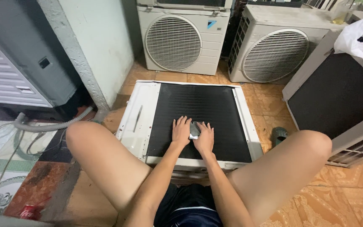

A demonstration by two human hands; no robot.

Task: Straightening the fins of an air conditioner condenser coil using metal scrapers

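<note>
Black condenser fins (202, 105) fill the upturned face of a white air-conditioner unit (145, 109) lying on the tiled floor (274, 105) between the person's knees. Both hands lie flat, fingers spread, near the fins' near edge: the left hand (181, 131) and right hand (204, 136) side by side, pressing a small grey pad (194, 129) between them. Two more white units (181, 38) stand at the far wall.

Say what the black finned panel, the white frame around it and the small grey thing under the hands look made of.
Black finned panel: likely thin metal fins, matte, closely ribbed. White frame: probably painted sheet metal, smooth, slightly stained. Small grey thing between left hand and right hand: dull grey; material unclear.
</note>
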